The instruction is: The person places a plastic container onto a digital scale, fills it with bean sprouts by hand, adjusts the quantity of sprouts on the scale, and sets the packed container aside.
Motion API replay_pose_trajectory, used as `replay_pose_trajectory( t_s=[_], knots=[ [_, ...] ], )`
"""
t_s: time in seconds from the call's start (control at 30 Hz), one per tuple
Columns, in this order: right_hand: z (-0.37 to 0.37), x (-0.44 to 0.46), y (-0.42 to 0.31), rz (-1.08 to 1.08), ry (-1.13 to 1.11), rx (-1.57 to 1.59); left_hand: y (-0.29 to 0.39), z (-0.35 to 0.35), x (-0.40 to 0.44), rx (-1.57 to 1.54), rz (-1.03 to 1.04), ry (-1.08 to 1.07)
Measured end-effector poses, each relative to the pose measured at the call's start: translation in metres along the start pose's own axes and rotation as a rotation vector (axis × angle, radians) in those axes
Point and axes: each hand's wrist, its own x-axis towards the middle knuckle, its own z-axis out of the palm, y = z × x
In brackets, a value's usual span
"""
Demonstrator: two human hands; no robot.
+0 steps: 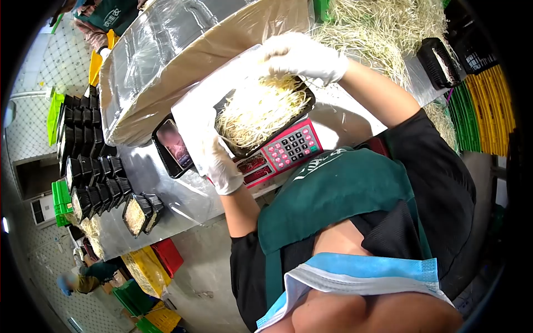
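Note:
A black tray of pale bean sprouts (261, 114) sits over a red and white scale with a keypad (291, 145). My left hand (219, 164), in a white glove, is closed at the tray's left edge, beside a white sheet (194, 108). Also gloved, my right hand (300, 57) has its fingers curled at the tray's upper edge, where the sheet's far end reaches; the fingertips blend with the white material. Left of the scale, a phone (174, 145) lies in another black tray (161, 158).
Stacked black trays (83, 130) stand at the left, near a filled tray (135, 215). A plastic-lined container (183, 72) lies beyond my hands. Loose sprouts (383, 33) are heaped at upper right. Two people (114, 16) (94, 275) are at the left side.

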Motion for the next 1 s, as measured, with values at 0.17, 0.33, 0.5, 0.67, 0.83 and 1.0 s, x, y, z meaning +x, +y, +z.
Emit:
replay_pose_trajectory(
  t_s=[0.17, 0.33, 0.5, 0.67, 0.83, 1.0],
  knots=[
    [-0.001, -0.001, 0.026, -0.173, -0.144, -0.415, -0.010, 0.024, -0.044, 0.115, 0.228, 0.156],
    [0.013, -0.012, -0.007, -0.164, -0.321, -0.480, 0.004, 0.047, 0.000, 1.100, 0.722, -0.414],
    [0.008, -0.022, -0.003, -0.187, -0.298, -0.432, -0.017, 0.028, 0.025, 1.052, 0.371, -0.677],
    [-0.021, -0.057, 0.003, -0.129, -0.099, -0.214, -0.024, 0.030, 0.025, 1.125, 0.464, -0.591],
    [-0.011, -0.078, 0.020, -0.029, 0.233, 0.357, 0.017, 0.036, 0.021, 0.914, 0.297, -0.754],
    [0.018, -0.070, 0.009, -0.209, 0.304, 0.302, 0.046, 0.034, 0.006, 0.903, 0.420, -0.676]
  ],
)
